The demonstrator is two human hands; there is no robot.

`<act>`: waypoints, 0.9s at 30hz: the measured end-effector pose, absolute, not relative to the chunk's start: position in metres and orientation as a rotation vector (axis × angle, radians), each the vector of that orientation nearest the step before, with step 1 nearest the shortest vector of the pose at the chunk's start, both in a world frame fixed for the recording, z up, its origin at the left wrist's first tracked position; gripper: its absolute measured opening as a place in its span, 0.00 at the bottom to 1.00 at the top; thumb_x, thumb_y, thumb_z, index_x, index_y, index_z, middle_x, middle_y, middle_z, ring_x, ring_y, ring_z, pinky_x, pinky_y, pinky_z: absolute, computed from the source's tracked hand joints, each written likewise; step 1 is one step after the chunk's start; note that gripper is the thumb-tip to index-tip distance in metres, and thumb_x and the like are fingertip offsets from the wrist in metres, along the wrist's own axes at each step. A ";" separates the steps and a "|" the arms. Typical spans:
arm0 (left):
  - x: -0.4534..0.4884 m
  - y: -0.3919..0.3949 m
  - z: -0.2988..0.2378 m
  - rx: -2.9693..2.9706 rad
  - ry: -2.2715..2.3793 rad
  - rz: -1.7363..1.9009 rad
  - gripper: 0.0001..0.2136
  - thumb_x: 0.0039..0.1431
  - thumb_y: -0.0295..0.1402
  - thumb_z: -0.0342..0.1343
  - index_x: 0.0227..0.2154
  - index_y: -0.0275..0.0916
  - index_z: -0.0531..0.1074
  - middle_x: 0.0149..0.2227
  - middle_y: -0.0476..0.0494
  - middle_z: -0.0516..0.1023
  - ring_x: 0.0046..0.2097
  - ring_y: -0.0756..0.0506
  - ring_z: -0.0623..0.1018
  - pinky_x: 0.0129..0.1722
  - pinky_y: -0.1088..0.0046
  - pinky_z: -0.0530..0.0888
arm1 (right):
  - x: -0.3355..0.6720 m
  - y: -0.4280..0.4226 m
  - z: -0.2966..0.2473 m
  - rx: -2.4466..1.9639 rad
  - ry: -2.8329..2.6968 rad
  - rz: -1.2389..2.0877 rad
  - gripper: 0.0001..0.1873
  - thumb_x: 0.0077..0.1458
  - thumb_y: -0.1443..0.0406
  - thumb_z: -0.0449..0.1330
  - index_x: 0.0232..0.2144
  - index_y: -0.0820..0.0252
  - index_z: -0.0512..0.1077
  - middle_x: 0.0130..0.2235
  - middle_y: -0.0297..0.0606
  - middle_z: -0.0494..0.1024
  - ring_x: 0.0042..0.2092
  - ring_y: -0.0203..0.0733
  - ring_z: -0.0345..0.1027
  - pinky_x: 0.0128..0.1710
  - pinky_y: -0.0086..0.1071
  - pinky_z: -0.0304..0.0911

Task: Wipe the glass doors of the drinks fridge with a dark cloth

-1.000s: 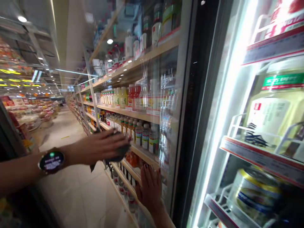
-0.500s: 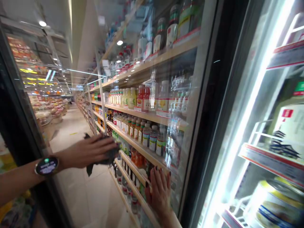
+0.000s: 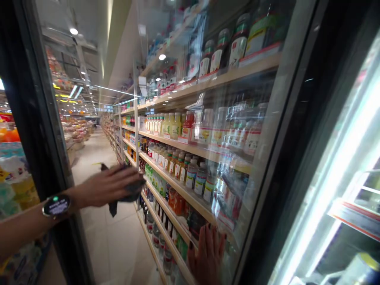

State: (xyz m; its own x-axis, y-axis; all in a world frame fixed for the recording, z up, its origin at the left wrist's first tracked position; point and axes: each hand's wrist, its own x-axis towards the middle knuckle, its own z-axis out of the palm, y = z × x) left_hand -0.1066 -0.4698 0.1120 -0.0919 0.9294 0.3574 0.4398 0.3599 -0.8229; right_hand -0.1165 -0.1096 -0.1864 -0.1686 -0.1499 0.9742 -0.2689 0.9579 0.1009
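Head view — left hand [image 3: 111,185] grips dark cloth [image 3: 132,193] on the cooler glass [image 3: 255,118], right hand [image 3: 207,255] open flat on it.

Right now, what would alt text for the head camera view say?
A left hand presses a dark cloth to a glass cooler door while a right hand lies flat on it; bottled drinks fill the shelves behind.

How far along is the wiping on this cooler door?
Done: hard to tell; the glass door looks evenly clear. In hand: the left hand holds a dark cloth against it, the right hand flat on the glass. Left: probably the rest of this glass, then the next door past the black frame.
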 end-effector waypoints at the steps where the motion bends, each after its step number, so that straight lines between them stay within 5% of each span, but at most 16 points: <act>1: -0.106 -0.466 0.142 -1.092 -1.696 0.596 0.24 0.65 0.26 0.51 0.63 0.45 0.67 0.70 0.45 0.66 0.76 0.43 0.53 0.77 0.52 0.50 | -0.117 -0.109 -0.187 0.316 -1.749 0.113 0.42 0.64 0.60 0.54 0.74 0.69 0.47 0.70 0.58 0.64 0.76 0.64 0.42 0.70 0.68 0.50; 4: -0.105 -0.445 0.194 -0.721 -1.636 0.326 0.31 0.66 0.26 0.52 0.71 0.41 0.55 0.74 0.36 0.56 0.76 0.35 0.52 0.74 0.44 0.56 | -0.115 -0.110 -0.183 0.310 -1.757 0.094 0.42 0.64 0.61 0.54 0.74 0.71 0.46 0.70 0.60 0.63 0.76 0.65 0.41 0.70 0.69 0.50; 6: -0.104 -0.432 0.175 -0.666 -1.628 0.276 0.31 0.65 0.26 0.54 0.69 0.36 0.56 0.74 0.32 0.52 0.76 0.32 0.49 0.74 0.43 0.54 | -0.113 -0.111 -0.179 0.301 -1.758 0.076 0.42 0.65 0.62 0.52 0.74 0.74 0.45 0.69 0.61 0.64 0.77 0.64 0.39 0.69 0.69 0.51; 12: -0.103 -0.416 0.071 -1.428 -1.641 0.758 0.15 0.58 0.28 0.58 0.47 0.48 0.76 0.70 0.55 0.65 0.77 0.46 0.50 0.78 0.62 0.48 | -0.110 -0.115 -0.167 0.311 -1.743 0.064 0.40 0.66 0.63 0.51 0.74 0.77 0.45 0.67 0.63 0.66 0.77 0.61 0.37 0.73 0.64 0.44; 17: -0.108 -0.379 0.163 -1.174 -1.729 0.622 0.32 0.59 0.28 0.58 0.67 0.48 0.63 0.73 0.46 0.58 0.76 0.38 0.51 0.76 0.48 0.50 | -0.109 -0.115 -0.162 0.313 -1.733 0.064 0.40 0.66 0.63 0.51 0.73 0.79 0.45 0.67 0.64 0.67 0.77 0.59 0.35 0.75 0.61 0.38; 20: -0.109 -0.360 0.162 -0.959 -1.697 0.427 0.34 0.58 0.29 0.61 0.68 0.47 0.61 0.74 0.42 0.56 0.77 0.34 0.47 0.75 0.43 0.51 | -0.109 -0.115 -0.163 0.318 -1.746 0.071 0.40 0.67 0.63 0.50 0.74 0.78 0.44 0.70 0.63 0.63 0.78 0.58 0.34 0.75 0.60 0.35; 24: -0.111 -0.361 0.080 -1.331 -1.650 0.674 0.23 0.57 0.32 0.62 0.57 0.48 0.72 0.72 0.50 0.61 0.76 0.39 0.51 0.76 0.53 0.50 | -0.109 -0.116 -0.166 0.307 -1.752 0.112 0.40 0.68 0.63 0.50 0.74 0.76 0.43 0.71 0.60 0.60 0.78 0.57 0.35 0.76 0.59 0.34; 27: -0.111 -0.355 0.079 -1.534 -1.586 0.850 0.20 0.58 0.33 0.61 0.54 0.47 0.74 0.72 0.51 0.62 0.75 0.43 0.57 0.75 0.60 0.57 | -0.109 -0.116 -0.167 0.313 -1.745 0.112 0.39 0.67 0.64 0.50 0.74 0.75 0.44 0.70 0.60 0.63 0.77 0.57 0.36 0.75 0.60 0.37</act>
State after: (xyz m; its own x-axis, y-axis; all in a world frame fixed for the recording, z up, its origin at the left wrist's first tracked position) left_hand -0.1107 -0.3552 0.0792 0.0080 0.9975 0.0709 0.4935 0.0577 -0.8678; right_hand -0.1092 -0.1158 -0.1666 -0.1669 -0.1473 0.9749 -0.2702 0.9578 0.0984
